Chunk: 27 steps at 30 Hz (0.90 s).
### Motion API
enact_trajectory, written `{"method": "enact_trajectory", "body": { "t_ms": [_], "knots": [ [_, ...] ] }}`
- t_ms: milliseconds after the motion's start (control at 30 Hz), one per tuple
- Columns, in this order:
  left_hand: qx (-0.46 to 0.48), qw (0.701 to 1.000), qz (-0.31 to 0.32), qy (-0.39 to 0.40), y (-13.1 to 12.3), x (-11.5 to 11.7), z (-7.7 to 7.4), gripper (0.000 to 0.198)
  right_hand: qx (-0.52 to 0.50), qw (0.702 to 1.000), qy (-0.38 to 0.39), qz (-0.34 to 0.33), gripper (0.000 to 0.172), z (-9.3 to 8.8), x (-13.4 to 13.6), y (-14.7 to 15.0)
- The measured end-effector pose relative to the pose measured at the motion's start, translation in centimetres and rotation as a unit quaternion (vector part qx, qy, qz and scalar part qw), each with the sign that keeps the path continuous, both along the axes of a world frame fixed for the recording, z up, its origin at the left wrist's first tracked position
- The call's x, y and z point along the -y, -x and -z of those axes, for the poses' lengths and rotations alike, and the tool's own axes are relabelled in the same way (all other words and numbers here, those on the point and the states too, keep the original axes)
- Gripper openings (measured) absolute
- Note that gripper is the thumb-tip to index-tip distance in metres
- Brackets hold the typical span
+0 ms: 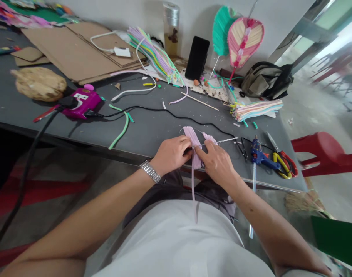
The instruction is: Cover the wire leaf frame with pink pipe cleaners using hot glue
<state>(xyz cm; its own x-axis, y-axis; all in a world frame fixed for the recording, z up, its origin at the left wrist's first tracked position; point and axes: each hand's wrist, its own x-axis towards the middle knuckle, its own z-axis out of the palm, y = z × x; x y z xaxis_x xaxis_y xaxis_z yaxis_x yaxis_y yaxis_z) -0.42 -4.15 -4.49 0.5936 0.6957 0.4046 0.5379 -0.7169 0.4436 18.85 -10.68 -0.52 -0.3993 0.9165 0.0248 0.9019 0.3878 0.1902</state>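
At the near edge of the grey table (147, 130) lies a bundle of pale pink straws (193, 143) bound to a thin wire. My left hand (171, 154), with a metal watch on the wrist, is closed on the bundle's left side. Pressing on the bundle from the right, my right hand (218, 163) pinches it with fingers bent. One long pink straw (193, 188) hangs from the bundle down over my lap. A second short pink bunch (209, 137) shows just beyond my right fingers.
A blue glue gun (258, 156) and scissors with yellow and red handles (284, 163) lie right of my hands. A black cable (164, 111) crosses the table to a pink device (82, 102). Coloured straw bundles (155, 54), cardboard (74, 50), a phone (196, 57), straw fans (243, 38) and a bag (265, 80) sit farther back.
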Motion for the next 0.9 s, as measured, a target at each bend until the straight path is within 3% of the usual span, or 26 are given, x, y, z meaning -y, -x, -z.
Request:
{"method": "enact_trajectory", "body": {
  "t_ms": [900],
  "knots": [
    [-0.046, 0.999, 0.016, -0.025, 0.03, 0.03, -0.49, 0.009, 0.023, 1.0, 0.015, 0.009, 0.037, -0.63, -0.08, 0.64]
  ]
}}
